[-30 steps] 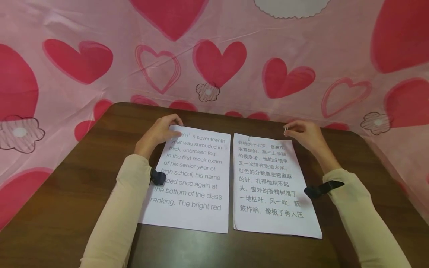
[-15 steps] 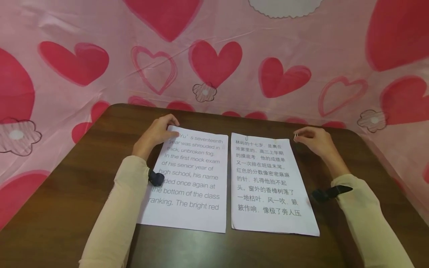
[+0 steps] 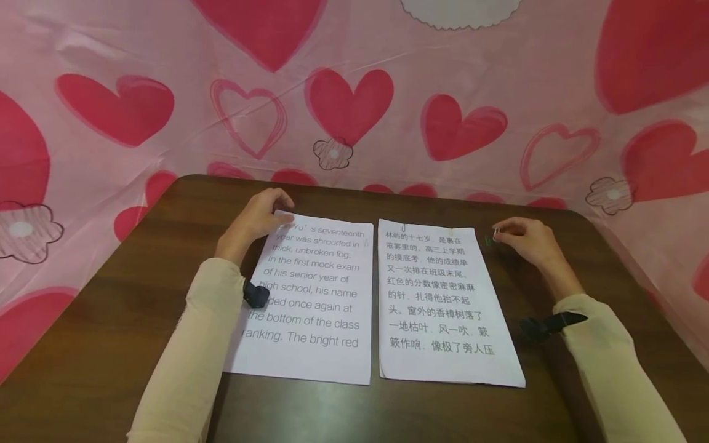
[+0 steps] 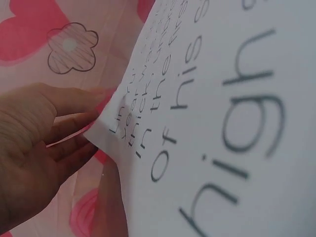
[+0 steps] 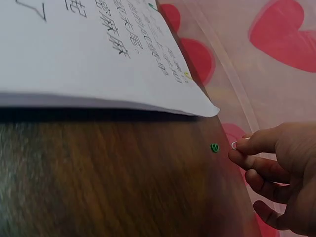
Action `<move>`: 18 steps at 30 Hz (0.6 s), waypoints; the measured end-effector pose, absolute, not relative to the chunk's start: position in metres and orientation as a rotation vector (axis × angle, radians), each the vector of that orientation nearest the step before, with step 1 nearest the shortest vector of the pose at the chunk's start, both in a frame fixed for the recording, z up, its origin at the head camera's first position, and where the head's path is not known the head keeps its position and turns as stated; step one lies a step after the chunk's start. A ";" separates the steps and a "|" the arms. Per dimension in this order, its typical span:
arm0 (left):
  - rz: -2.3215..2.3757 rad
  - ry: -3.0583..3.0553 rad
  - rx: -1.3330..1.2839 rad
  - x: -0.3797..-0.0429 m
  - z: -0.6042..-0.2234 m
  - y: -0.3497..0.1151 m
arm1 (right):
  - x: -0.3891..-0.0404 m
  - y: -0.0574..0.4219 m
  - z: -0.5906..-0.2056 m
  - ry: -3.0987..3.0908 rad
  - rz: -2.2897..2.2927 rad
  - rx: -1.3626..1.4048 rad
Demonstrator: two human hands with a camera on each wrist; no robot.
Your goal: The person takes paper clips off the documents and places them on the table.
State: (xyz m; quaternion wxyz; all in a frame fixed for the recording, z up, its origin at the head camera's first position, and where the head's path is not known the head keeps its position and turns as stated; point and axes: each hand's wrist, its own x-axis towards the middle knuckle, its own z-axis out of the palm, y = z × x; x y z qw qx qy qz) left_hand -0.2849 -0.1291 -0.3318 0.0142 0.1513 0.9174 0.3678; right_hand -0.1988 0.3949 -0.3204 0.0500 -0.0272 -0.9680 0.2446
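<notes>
my left hand (image 3: 257,212) pinches the top left corner of the left papers (image 3: 316,301), and my forearm lies across their left edge, so that side is blocked. between them and the right papers (image 3: 437,301) only a thin slit of desk (image 3: 293,409) shows, too narrow for a flat hand. behind both piles a bare strip runs sideways, with the heart-printed cloth (image 3: 410,55) walling off anything farther. to the right of the papers there's a passage, but a small green clip (image 5: 215,147) lies in it, just beside my right hand (image 3: 526,240), and my black wrist device (image 3: 545,326) juts in lower down. the widest room is left of my left forearm; nearer me, there's more in front of the pages.
</notes>
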 end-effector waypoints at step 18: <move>1.078 2.826 0.615 -0.287 -0.324 -0.099 | -0.198 0.410 -0.327 -3.012 0.686 -0.083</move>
